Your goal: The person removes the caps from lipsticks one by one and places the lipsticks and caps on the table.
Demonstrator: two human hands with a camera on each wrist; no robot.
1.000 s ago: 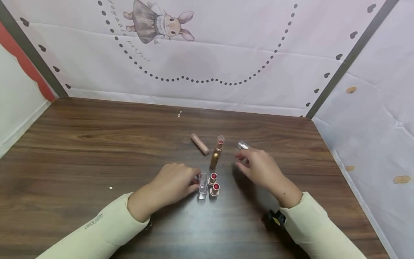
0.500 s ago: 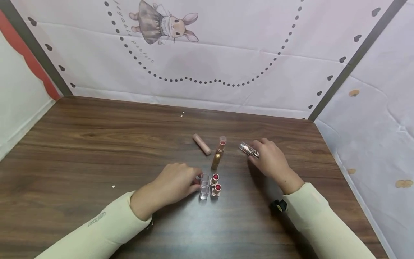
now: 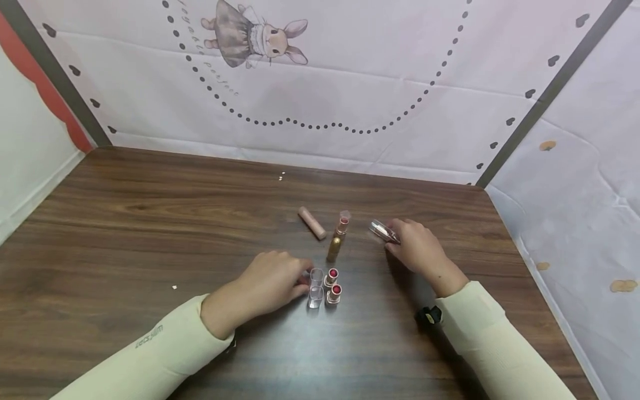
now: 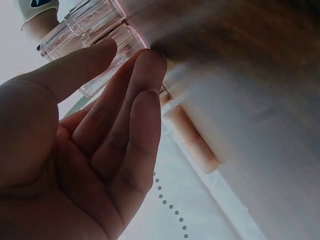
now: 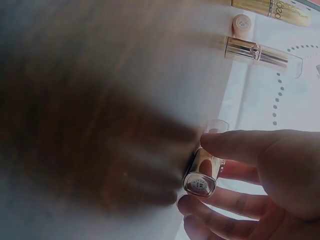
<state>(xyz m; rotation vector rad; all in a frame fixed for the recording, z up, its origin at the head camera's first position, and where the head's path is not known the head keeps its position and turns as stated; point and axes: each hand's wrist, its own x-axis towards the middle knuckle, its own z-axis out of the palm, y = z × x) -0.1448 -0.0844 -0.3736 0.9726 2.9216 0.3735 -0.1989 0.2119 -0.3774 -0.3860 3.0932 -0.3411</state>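
My right hand (image 3: 417, 247) pinches a lipstick with a clear cap (image 3: 381, 229) between thumb and fingers, close over the table. Its squared base with a round label (image 5: 200, 184) faces the right wrist view. My left hand (image 3: 267, 283) rests its thumb and fingertips right at the left side of two clear lipstick caps (image 3: 316, 289), fingers fairly straight. In the left wrist view the clear caps (image 4: 95, 22) show behind the thumb. Two uncapped red lipsticks (image 3: 333, 289) stand upright just right of the caps.
Behind these stand a gold tube (image 3: 334, 249) and a clear-capped lipstick (image 3: 343, 224). A pale pink tube (image 3: 312, 223) lies on its side to their left. Small white bits (image 3: 174, 287) dot the brown wooden table (image 3: 150, 222). A printed cloth wall (image 3: 350, 83) closes off the back.
My right hand has shifted a little to the right and taken hold of the clear-capped lipstick. My left hand stays at the clear caps.
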